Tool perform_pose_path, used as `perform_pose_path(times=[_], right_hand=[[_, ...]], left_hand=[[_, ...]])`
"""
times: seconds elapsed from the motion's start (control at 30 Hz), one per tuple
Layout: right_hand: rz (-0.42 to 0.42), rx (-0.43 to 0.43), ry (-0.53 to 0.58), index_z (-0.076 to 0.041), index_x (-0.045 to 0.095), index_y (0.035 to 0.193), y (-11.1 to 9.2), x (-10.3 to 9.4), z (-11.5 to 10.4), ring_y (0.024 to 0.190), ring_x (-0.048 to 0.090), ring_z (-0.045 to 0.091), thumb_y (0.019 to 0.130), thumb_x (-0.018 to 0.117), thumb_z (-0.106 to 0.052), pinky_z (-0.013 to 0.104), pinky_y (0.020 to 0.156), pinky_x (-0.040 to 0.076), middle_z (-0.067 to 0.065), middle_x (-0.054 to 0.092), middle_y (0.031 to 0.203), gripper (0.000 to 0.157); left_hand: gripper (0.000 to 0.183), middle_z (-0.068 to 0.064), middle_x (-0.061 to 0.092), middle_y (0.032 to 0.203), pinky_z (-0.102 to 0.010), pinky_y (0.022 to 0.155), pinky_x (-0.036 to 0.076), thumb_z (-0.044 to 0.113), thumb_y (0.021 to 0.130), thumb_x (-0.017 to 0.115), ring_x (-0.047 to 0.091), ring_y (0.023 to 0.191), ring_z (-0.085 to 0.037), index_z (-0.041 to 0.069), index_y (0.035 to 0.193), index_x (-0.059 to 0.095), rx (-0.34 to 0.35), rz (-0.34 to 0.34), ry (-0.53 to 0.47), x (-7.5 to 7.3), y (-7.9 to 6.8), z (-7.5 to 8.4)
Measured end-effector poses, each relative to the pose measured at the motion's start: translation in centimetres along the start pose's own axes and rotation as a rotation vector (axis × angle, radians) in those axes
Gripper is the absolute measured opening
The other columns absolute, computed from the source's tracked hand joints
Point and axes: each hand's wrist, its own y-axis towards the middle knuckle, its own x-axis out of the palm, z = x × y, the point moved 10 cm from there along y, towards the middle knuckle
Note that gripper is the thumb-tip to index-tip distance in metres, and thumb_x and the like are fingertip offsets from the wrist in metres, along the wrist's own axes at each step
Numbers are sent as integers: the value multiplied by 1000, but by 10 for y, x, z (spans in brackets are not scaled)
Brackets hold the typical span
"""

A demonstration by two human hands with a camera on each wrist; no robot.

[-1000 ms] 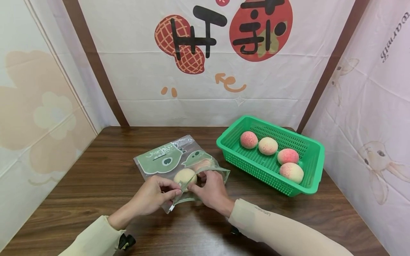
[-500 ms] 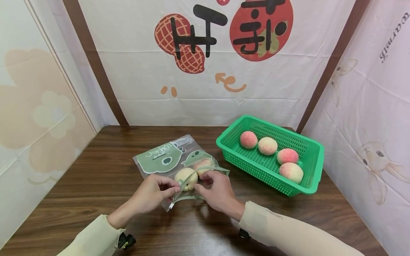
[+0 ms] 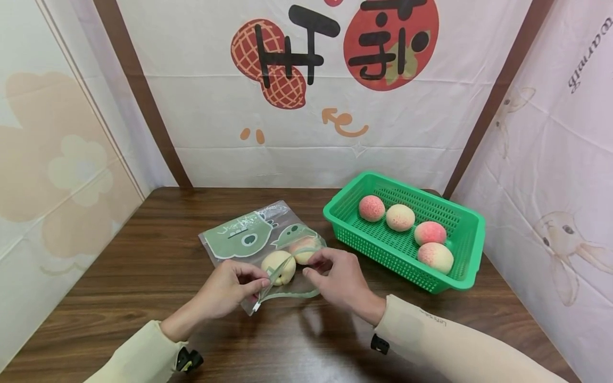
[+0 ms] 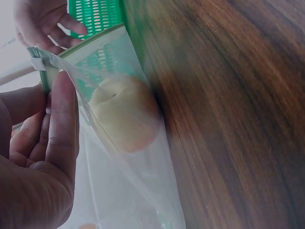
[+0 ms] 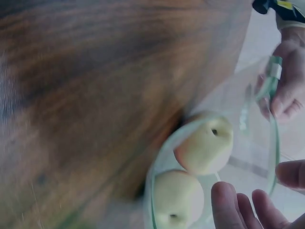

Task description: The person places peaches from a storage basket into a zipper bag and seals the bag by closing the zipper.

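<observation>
A clear zip bag (image 3: pixel 249 221) with green cartoon prints lies on the table, its mouth facing the person. Inside it near the mouth are two peaches, a pale one (image 3: pixel 279 267) and a pinker one (image 3: pixel 305 249); both show in the right wrist view, one peach (image 5: pixel 206 145) beside the other peach (image 5: pixel 177 200). My left hand (image 3: pixel 232 290) pinches the bag's mouth edge close to the white zip slider (image 3: pixel 256 306). At the right end of the mouth, my right hand (image 3: pixel 342 279) has thumb and fingers parted, holding no peach; its thumb is right at the bag's edge.
To the right stands a green basket (image 3: pixel 378 258) with several pink and cream peaches (image 3: pixel 435 258) in it. The wooden table (image 3: pixel 158 255) ends at a printed cloth backdrop (image 3: pixel 210 133), with more cloth hanging on both sides.
My right hand has let go of the pale peach, drawn out of the bag and moved right along its mouth. The left hand keeps its pinch and has hardly moved.
</observation>
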Motion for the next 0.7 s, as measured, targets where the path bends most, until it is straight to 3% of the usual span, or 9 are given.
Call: perform_pose_path(times=[0.2,0.7], right_hand=[[-5,9,13,-14,73,94,7,-19,-2,79,66,9,89,79,-14,29,71,56,-7,70,86,7],[82,-15,-53,-14,75,101,32,-79,-13,87,68,16,92,79,-25,35,73,56,-3,73,93,15]], left_hand=[[9,-4,72,79,-28,56,57,13,92,77,67,63,-16,4,95,79,1,0,2,-1,0,1],[9,-4,71,78,-27,55,56,13,92,77,67,63,-17,4,95,79,-9,-3,-1,0,-1,1]])
